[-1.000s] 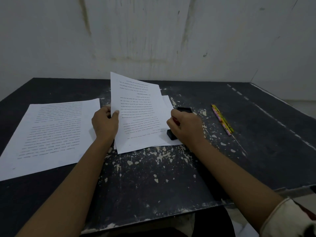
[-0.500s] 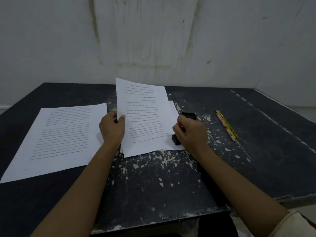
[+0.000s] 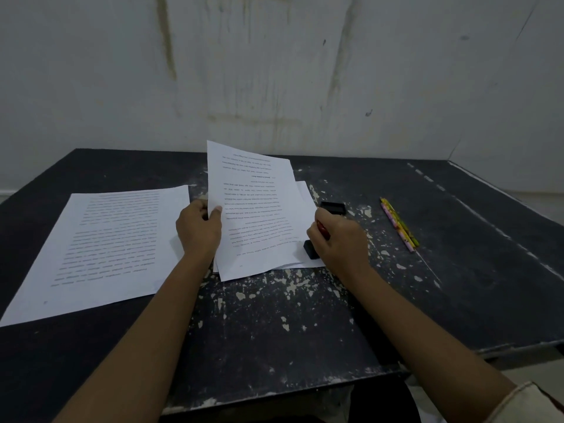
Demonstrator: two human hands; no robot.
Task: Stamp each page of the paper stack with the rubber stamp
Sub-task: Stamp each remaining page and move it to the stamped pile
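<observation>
A printed top sheet (image 3: pixel 256 209) is lifted at its left edge off the paper stack (image 3: pixel 305 196) in the middle of the dark table (image 3: pixel 274 331). My left hand (image 3: pixel 198 230) pinches that edge between thumb and fingers. My right hand (image 3: pixel 338 242) grips the rubber stamp (image 3: pixel 312 249), whose black base rests on the stack's lower right corner; a red handle shows between the fingers. Another printed page (image 3: pixel 103 242) lies flat to the left.
A black ink pad or stamp lid (image 3: pixel 332 207) lies just behind my right hand. Two colourful pencils (image 3: pixel 398 224) lie further right. A stained white wall (image 3: pixel 274 71) rises behind the table. The table's front edge is close to my body.
The view shifted slightly, so everything sits lower in frame. My left hand keeps the top sheet raised; my right hand stays on the stamp at the stack's corner.
</observation>
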